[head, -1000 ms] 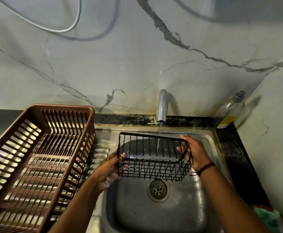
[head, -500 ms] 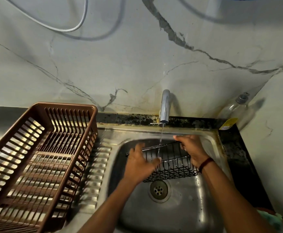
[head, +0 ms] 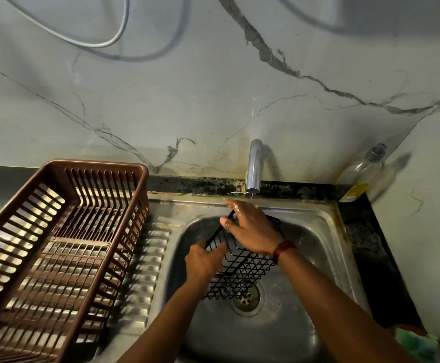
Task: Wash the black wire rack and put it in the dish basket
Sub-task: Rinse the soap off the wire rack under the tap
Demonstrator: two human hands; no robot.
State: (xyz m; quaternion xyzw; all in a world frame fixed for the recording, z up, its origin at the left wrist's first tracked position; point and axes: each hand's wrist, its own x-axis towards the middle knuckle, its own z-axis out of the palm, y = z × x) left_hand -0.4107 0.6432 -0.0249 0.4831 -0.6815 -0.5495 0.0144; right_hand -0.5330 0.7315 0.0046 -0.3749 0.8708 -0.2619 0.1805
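Over the stainless-steel sink (head: 326, 231), you hold the black wire rack (head: 240, 273) tilted on end above the round, perforated drain (head: 247, 298). It is a thin, coated, box-shaped frame with a diamond-mesh bottom. Your left hand (head: 203, 260) grips its near-left edge, fingers curled along the wire. Your right hand (head: 250, 231), wet and glossy, lies across the upper end just under the curved chrome tap (head: 254, 166), with a rim wire pinched between thumb and fingers. A dark red band (head: 283, 250) circles that wrist. On the ribbed steel drainboard to the left sits the brown slatted plastic dish basket (head: 96, 165), well apart from the rack. A clear bottle (head: 360, 171) leans in the marble-patterned corner; its yellow label (head: 353, 192) is too small to read.
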